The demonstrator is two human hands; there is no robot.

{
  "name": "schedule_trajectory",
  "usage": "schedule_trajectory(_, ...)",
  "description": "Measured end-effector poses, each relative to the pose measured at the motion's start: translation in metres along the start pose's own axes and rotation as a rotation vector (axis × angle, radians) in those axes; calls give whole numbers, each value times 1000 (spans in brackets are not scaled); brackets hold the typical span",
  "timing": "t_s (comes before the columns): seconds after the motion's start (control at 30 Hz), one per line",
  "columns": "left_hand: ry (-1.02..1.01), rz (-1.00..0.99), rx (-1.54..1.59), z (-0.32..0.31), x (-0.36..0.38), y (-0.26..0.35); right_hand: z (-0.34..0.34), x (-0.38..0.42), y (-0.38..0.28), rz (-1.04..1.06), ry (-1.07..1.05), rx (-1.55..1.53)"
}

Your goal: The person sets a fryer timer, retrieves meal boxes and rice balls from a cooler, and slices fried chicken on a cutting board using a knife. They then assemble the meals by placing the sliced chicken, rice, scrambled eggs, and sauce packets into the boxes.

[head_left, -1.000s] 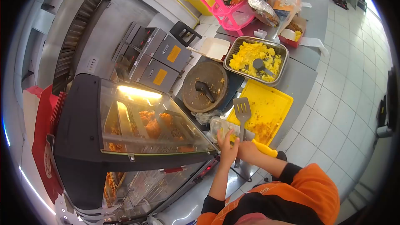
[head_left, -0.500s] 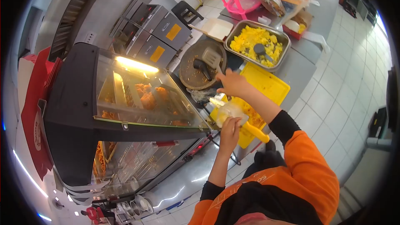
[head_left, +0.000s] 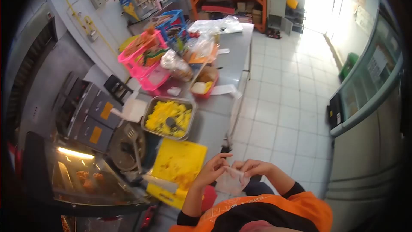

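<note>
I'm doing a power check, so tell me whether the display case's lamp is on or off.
On: the lamp is a bright, glowing strip inside the display case, with fried pieces visible below it.

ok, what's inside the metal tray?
Yellow food in the metal tray, with a dark utensil resting in it. The food covers the bottom, so can't tell what's underneath.

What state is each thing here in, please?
Warmer lamp, lit
Steel pan, uncovered, holding yellow food
Yellow tray, soiled
Spatula, resting in stone bowl
White box, open
Red box, open, food inside
Clear plastic, held by left hand and right hand
</note>
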State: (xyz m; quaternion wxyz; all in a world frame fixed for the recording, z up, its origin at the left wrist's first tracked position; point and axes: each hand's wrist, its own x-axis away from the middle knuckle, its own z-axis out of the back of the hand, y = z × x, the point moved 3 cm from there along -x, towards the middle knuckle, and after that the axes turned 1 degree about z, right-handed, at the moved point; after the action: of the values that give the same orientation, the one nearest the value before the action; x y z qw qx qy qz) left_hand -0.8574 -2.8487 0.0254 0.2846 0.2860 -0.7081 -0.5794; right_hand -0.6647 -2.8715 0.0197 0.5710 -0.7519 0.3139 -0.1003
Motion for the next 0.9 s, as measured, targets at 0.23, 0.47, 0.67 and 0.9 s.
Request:
schedule_trajectory(0.23,-352,145,857,-104,-252,-22,173,124,-68,314,808,-660)
schedule_trajectory(0.47,-92,246,1140,-112,-431,-47,351,168,-90,540,623,-674)
schedule_trajectory(0.67,-415,382,1610,-114,-629,-98,507,140,-182,490,910,-294)
schedule_trajectory(0.9,-467,496,1066,-126,-882,28,693,162,-286,363,1447,458)
